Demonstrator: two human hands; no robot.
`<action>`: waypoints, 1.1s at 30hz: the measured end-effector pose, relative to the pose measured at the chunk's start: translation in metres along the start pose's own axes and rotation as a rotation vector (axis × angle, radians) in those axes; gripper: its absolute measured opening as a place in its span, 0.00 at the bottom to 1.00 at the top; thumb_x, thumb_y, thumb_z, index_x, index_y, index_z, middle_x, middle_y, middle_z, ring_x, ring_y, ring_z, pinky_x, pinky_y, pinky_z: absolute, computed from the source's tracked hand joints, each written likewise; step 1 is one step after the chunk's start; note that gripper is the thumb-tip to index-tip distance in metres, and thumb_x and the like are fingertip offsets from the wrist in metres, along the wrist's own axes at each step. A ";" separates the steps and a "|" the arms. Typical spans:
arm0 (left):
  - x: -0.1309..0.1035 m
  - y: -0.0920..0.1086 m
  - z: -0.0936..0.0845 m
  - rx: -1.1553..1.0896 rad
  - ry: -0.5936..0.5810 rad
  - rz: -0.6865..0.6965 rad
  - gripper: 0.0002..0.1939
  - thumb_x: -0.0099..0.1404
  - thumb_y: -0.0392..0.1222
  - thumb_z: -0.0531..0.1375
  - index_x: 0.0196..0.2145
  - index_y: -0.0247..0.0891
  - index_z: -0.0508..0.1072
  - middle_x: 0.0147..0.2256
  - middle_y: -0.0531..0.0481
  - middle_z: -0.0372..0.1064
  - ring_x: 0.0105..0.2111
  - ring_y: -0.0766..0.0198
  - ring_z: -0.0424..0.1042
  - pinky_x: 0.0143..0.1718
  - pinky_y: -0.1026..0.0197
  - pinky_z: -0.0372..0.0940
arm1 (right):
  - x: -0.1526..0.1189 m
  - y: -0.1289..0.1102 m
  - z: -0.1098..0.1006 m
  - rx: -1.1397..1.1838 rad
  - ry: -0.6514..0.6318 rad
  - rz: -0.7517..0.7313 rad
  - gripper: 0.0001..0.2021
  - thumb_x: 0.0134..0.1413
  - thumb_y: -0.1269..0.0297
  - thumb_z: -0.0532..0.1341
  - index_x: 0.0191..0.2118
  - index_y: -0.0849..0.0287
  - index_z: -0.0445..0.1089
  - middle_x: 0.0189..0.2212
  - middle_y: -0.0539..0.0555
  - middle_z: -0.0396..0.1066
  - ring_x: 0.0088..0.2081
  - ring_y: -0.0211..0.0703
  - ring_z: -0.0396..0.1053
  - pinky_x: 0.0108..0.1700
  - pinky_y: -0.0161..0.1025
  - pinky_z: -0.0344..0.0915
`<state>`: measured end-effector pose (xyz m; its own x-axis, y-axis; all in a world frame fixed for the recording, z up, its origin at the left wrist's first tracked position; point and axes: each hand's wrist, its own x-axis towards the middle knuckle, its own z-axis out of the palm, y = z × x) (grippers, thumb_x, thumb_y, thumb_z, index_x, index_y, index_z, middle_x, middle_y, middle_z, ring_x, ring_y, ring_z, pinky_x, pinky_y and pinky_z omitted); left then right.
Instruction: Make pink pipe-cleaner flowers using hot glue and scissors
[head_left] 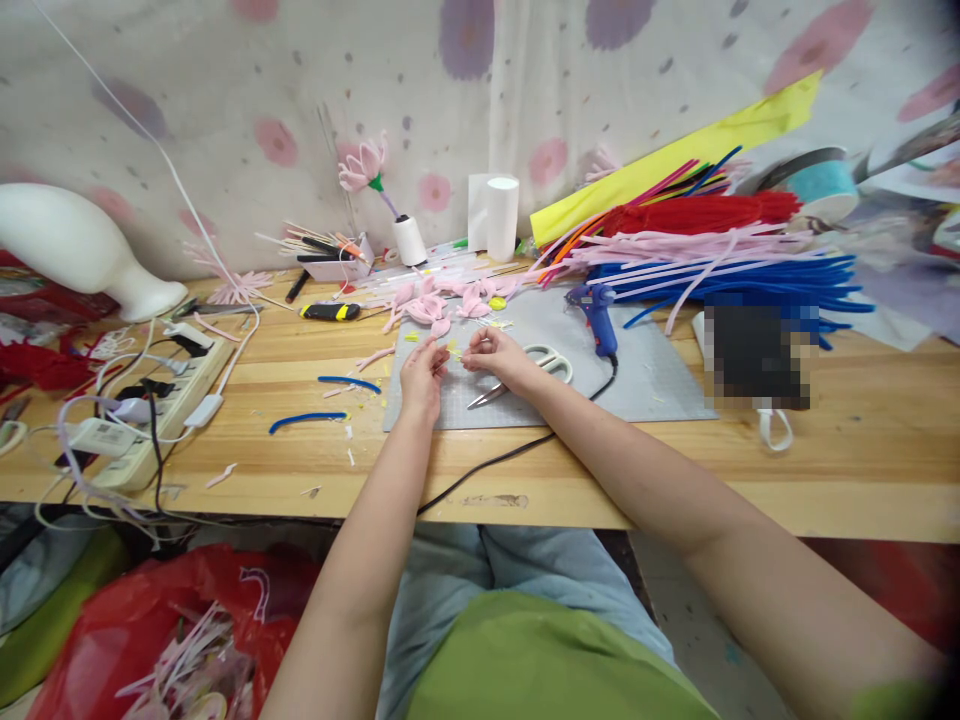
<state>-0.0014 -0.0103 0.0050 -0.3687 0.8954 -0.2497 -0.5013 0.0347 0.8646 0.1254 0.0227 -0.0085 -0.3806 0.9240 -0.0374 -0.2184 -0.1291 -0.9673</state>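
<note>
Over the grey cutting mat point(660, 385), my left hand point(425, 380) has its fingers pinched together on something small and yellowish that I cannot make out. My right hand point(491, 355) faces it, thumb and fingertips closed near the same small yellowish bits; what it grips is too small to name. Scissors point(551, 362) with pale handles lie on the mat beside and partly behind my right hand. Pink fuzzy petals point(427, 308) are heaped just beyond my hands, with a yellow coil point(497, 303) at their right. A blue glue gun point(598, 318) rests on the mat farther right.
Blue, pink and red pipe cleaners point(697, 215) are piled at the back right. A yellow-black cutter point(330, 312) and two blue stems point(307, 417) lie left. A power strip point(169, 410) with tangled cables is farther left. The glue gun's black cord point(487, 463) crosses the front.
</note>
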 end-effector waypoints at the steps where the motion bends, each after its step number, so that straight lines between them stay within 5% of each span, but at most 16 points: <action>1: 0.000 0.000 0.000 0.002 0.003 0.001 0.14 0.48 0.41 0.63 0.34 0.35 0.71 0.25 0.52 0.69 0.27 0.71 0.68 0.26 0.69 0.56 | 0.000 0.000 0.000 0.000 -0.001 -0.001 0.20 0.28 0.66 0.67 0.30 0.57 0.57 0.22 0.45 0.69 0.26 0.33 0.67 0.33 0.35 0.63; 5: 0.001 -0.003 -0.002 0.043 -0.014 0.031 0.17 0.46 0.45 0.66 0.34 0.36 0.71 0.26 0.52 0.70 0.27 0.71 0.69 0.28 0.69 0.57 | -0.001 0.001 -0.001 0.019 -0.001 -0.024 0.19 0.29 0.65 0.67 0.30 0.57 0.57 0.22 0.44 0.69 0.25 0.33 0.66 0.32 0.34 0.62; 10: 0.003 -0.005 -0.003 0.077 -0.010 0.039 0.23 0.41 0.39 0.68 0.38 0.37 0.71 0.27 0.54 0.70 0.27 0.71 0.69 0.28 0.69 0.57 | -0.003 -0.003 -0.002 0.031 -0.034 -0.015 0.19 0.28 0.66 0.68 0.29 0.57 0.59 0.22 0.43 0.68 0.25 0.32 0.66 0.32 0.34 0.63; 18: 0.001 -0.003 -0.002 0.101 0.001 0.037 0.16 0.56 0.49 0.59 0.38 0.36 0.69 0.28 0.48 0.73 0.31 0.65 0.72 0.25 0.67 0.59 | -0.005 -0.011 -0.007 -0.049 -0.108 -0.006 0.13 0.31 0.66 0.68 0.27 0.59 0.66 0.21 0.45 0.68 0.25 0.32 0.65 0.32 0.33 0.62; 23: 0.005 -0.002 -0.007 0.129 0.086 0.136 0.18 0.51 0.38 0.63 0.40 0.37 0.66 0.27 0.50 0.73 0.32 0.68 0.73 0.28 0.69 0.59 | -0.007 -0.017 -0.014 -0.103 -0.145 -0.006 0.11 0.32 0.67 0.67 0.27 0.60 0.68 0.21 0.46 0.68 0.26 0.32 0.64 0.32 0.33 0.61; 33: 0.008 0.003 -0.012 0.145 0.051 0.188 0.28 0.40 0.40 0.69 0.42 0.37 0.72 0.28 0.51 0.73 0.32 0.68 0.72 0.33 0.67 0.61 | -0.006 -0.031 -0.031 -0.174 -0.123 -0.076 0.11 0.33 0.66 0.67 0.27 0.58 0.68 0.23 0.46 0.66 0.27 0.33 0.64 0.33 0.34 0.61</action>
<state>-0.0154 -0.0086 0.0007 -0.4860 0.8686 -0.0969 -0.3038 -0.0640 0.9506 0.1623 0.0318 0.0137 -0.4775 0.8767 0.0581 -0.0966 0.0134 -0.9952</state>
